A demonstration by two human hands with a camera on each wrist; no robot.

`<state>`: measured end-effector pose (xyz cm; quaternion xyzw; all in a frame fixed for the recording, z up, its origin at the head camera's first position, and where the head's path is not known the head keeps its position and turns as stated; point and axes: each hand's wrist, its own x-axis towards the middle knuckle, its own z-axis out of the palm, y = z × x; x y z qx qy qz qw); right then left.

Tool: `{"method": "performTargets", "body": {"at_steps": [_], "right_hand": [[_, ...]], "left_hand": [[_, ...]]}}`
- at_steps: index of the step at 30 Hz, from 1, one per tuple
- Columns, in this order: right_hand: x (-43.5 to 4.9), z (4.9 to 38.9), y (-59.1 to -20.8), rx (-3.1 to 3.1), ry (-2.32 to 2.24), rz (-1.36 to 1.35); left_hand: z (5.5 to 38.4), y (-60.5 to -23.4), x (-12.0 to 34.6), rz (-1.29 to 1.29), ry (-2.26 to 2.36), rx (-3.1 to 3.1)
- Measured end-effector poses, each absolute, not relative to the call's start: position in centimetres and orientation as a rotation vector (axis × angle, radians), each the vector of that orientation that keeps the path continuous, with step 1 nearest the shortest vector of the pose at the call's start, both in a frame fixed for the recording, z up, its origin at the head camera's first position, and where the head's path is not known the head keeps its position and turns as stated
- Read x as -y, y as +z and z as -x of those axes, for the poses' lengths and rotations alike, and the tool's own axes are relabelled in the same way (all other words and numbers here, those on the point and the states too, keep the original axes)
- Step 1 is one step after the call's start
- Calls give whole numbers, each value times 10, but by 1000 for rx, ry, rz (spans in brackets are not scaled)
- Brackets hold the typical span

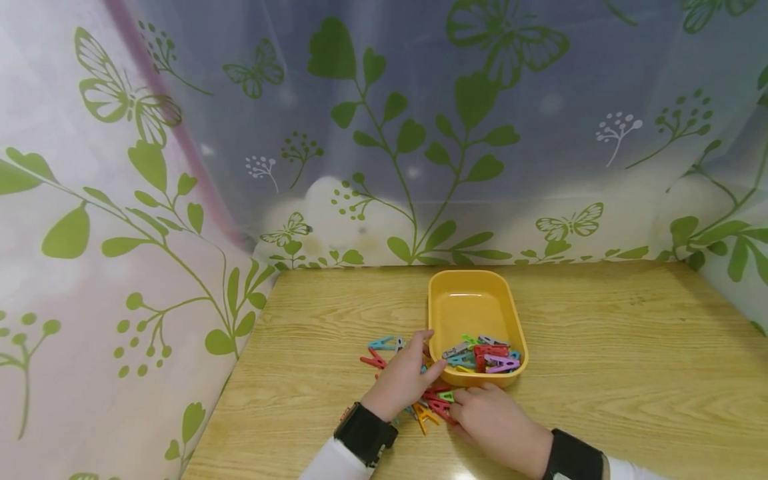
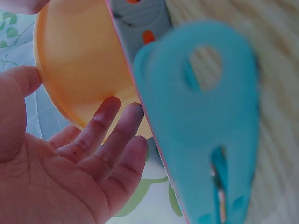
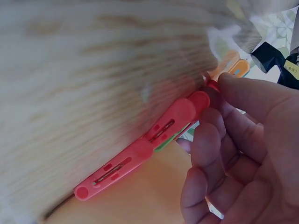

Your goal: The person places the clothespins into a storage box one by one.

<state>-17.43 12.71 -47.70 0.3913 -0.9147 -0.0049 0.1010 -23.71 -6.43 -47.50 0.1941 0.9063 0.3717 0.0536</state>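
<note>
A yellow plastic box holds a mix of coloured clothespins at its near end. My left hand rests against the box's left side, its fingers fairly straight and touching the wall. Close to that palm, a light blue clothespin fills much of the left wrist view. Just in front of the box, my right hand pinches the end of a red clothespin between thumb and forefinger. More red clothespins lie beside its fingertips; the pinched one is mostly hidden.
Loose clothespins spread left of and before the box, including a blue one, a red one and an orange one. The wooden table ends at a patterned curtain behind.
</note>
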Motion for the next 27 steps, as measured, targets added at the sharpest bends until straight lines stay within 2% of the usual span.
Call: {"method": "performTargets", "body": {"at_steps": [10, 27], "right_hand": [[-129, 172, -475, 2651, 3, -1127], [-137, 166, -438, 2609, 269, -1119]], "left_hand": [[237, -474, 63, -577, 1124, -2752], [235, -472, 64, -565, 1135, -2735]]}}
